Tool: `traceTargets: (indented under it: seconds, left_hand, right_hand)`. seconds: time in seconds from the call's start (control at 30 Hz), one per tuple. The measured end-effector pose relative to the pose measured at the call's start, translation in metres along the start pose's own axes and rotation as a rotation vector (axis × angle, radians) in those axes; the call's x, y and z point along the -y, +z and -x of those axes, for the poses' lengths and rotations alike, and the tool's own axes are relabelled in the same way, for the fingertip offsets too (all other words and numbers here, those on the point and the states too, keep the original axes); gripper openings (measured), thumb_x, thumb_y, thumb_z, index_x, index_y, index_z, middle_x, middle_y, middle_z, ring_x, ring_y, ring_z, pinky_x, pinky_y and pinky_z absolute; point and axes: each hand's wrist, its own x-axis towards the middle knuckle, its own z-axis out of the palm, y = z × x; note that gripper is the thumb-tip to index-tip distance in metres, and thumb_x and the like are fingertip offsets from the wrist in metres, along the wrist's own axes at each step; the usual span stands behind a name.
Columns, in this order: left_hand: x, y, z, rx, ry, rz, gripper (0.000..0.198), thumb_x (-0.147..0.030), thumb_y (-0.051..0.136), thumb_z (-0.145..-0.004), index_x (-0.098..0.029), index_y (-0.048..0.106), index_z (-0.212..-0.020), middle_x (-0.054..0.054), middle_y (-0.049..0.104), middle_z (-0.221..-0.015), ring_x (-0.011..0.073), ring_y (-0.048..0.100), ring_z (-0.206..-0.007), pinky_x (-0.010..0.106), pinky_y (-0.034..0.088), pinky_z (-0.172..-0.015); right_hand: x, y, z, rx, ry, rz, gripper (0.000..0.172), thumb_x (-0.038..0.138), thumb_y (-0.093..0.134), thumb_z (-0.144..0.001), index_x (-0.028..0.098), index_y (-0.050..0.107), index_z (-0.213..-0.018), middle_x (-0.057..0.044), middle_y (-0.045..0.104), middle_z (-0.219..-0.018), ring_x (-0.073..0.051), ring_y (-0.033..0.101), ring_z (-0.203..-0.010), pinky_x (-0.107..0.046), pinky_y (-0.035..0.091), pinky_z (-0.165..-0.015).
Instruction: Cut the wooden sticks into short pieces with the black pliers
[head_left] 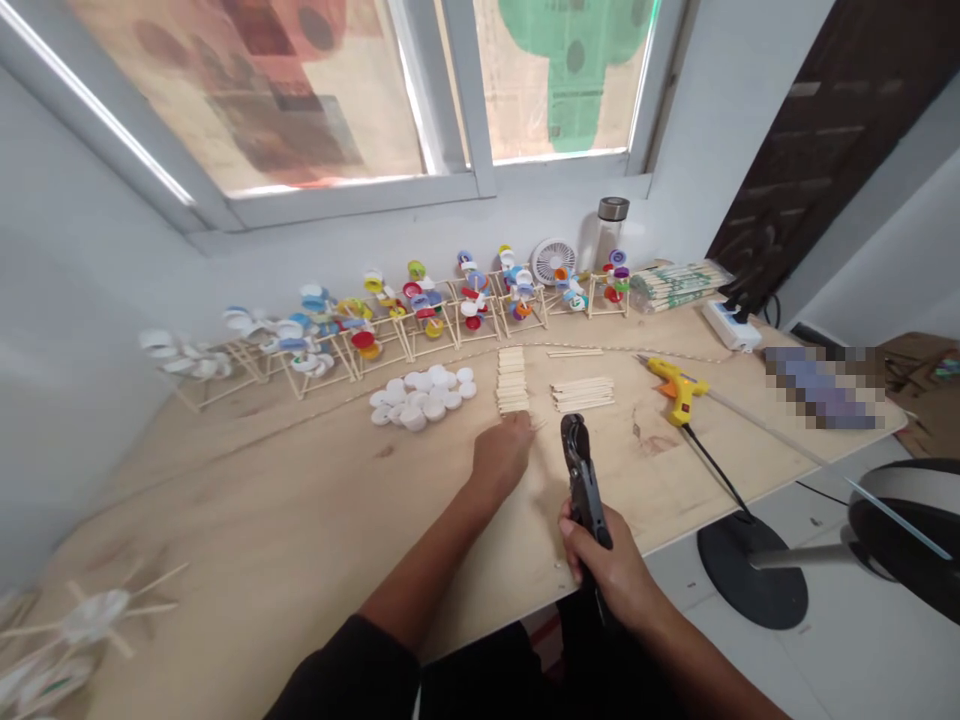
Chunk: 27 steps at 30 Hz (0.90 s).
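My left hand [501, 456] is closed at the near end of a row of short wooden sticks [513, 378]. A pale stick end [538, 425] shows beside its fingertips; the rest is hidden by the fingers. My right hand [609, 562] is wrapped around the handles of black pliers [585, 480], whose head points away from me. Just beyond the pliers lies a bundle of longer wooden sticks [583, 393]. White bottle caps [424, 397] sit in a cluster left of the short sticks.
Stick frames with colourful bottle-cap wheels [427, 310] line the table's back. A yellow glue gun [679, 388] lies right, its cord crossing the edge. Behind stand a white fan [553, 262] and bottle [609, 232]; a power strip [731, 326] sits far right. Stick wheels [94, 615] lie near left.
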Motion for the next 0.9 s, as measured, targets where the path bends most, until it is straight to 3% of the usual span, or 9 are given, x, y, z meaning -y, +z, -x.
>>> traceTargets:
  seconds: [0.13,0.3,0.73,0.9]
  left_hand:
    - [0.023,-0.006,0.009,0.012,0.067,-0.043,0.019,-0.028,0.034,-0.087,-0.017,0.048,-0.093,0.007,0.057,-0.094,0.0194,0.056,-0.082,0.027,0.038,-0.061]
    - [0.040,-0.008,0.000,-0.035,0.120,-0.032,0.021,-0.030,0.032,-0.088,-0.018,0.049,-0.092,0.007,0.053,-0.097,0.0182,0.053,-0.084,0.026,0.038,-0.062]
    - [0.038,0.008,-0.014,-0.233,0.154,0.129,0.016,-0.031,0.043,-0.084,-0.022,0.052,-0.095,0.002,0.052,-0.100,0.0141,0.054,-0.083,0.022,0.039,-0.063]
    - [0.042,0.012,-0.004,-0.286,0.108,0.246,0.014,-0.025,0.045,-0.082,-0.021,0.051,-0.094,0.001,0.055,-0.098,0.0135,0.056,-0.081,0.022,0.041,-0.065]
  right_hand:
    - [-0.002,0.000,0.000,0.002,0.004,-0.009,0.022,0.039,0.050,-0.077,0.017,0.048,-0.080,0.008,0.043,-0.048,-0.009,0.041,-0.039,-0.022,0.034,-0.042]
    - [-0.001,0.000,0.002,-0.014,0.012,0.008,0.024,0.040,0.051,-0.077,0.017,0.048,-0.080,0.008,0.044,-0.048,-0.009,0.042,-0.040,-0.023,0.036,-0.044]
    - [0.001,0.000,0.003,-0.029,0.001,0.046,0.024,0.040,0.050,-0.078,0.017,0.048,-0.080,0.007,0.044,-0.047,-0.010,0.043,-0.040,-0.023,0.036,-0.044]
    - [0.000,-0.001,0.002,-0.019,-0.004,0.044,0.024,0.041,0.050,-0.079,0.017,0.048,-0.080,0.007,0.044,-0.047,-0.010,0.043,-0.040,-0.023,0.037,-0.045]
